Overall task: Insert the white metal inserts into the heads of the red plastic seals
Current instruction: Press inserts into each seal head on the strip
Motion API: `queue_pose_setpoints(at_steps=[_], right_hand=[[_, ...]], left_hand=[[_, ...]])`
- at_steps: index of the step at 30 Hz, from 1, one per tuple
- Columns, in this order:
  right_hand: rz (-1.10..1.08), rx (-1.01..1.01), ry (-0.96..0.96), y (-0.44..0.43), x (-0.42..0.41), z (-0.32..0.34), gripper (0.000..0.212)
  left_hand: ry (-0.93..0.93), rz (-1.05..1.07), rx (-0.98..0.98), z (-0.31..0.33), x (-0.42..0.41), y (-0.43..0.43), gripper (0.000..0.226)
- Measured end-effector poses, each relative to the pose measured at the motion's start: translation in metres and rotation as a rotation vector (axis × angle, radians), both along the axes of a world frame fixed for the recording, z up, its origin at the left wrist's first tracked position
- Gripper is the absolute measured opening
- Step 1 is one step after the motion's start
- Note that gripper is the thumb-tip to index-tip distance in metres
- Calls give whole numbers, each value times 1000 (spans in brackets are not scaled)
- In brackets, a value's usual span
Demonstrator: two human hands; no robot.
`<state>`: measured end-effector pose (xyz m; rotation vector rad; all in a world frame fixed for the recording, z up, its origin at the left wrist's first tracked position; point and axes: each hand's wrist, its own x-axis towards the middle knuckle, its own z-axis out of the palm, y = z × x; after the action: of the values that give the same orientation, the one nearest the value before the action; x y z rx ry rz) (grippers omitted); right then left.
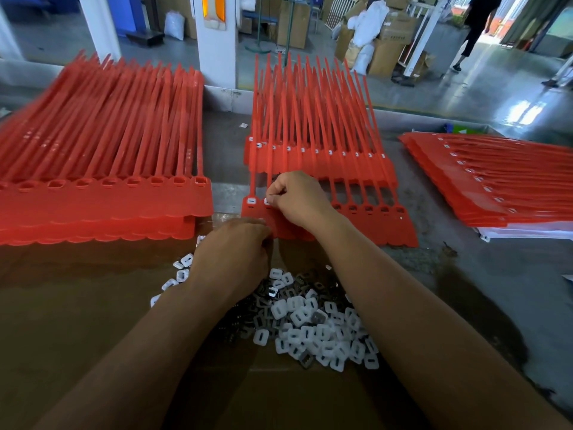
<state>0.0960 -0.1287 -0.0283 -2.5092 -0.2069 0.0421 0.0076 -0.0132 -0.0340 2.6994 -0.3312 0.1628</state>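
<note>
A grey table (465,274) carries everything, and a brown cardboard sheet (77,321) covers its near edge. At the left edge lies the biggest stack of red seals (102,169), its front row of heads open and unfilled. A second stack (310,125) lies along the middle of the far edge with white showing in its heads, and a third, flatter stack (496,181) lies at the right edge, also with white in its heads. One joined strip of seals (387,225) lies in the middle, just in front of the second stack, its flags toward the person. On the cardboard, near that strip, spreads a loose pile of white metal inserts (313,324), some turned grey side up. The right hand (297,200) is curled, fingertips pinching an insert (268,201) at the strip's second head from the left. The left hand (235,252) curls downward at the strip's near left corner; whether it grasps anything cannot be told. The first head already holds its insert (251,200).
</note>
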Motion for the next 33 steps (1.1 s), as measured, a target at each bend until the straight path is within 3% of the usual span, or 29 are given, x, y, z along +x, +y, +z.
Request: queue_pose_setpoints(at_steps=[6,11,17,20,22,25,29,33], right_hand=[[-60,0,-25,3,2,1,3],[-116,0,73,4,9,7,30],[-167,17,150,10,19,9,17],[-170,16,137,9,19,6,21],[-138,18,95,5,16,4,16],[-83,65,19,-1,5,0,26],[40,193,65,-11,-14,11,25],[155,127,62,-23,-40,23,4]], left_hand=[[-7,2,-7,0,-1,0,31],[-17,-4,-10,-1,0,0,30],[-29,-12,-13,-1,0,0,30],[-32,-17,-9,-1,0,0,29],[-34,-21,-7,0,-1,0,29],[-30,-20,-10,0,-2,0,29],[-21,-20,-11,1,-1,1,30],[-20,-21,-16,1,-1,0,31]])
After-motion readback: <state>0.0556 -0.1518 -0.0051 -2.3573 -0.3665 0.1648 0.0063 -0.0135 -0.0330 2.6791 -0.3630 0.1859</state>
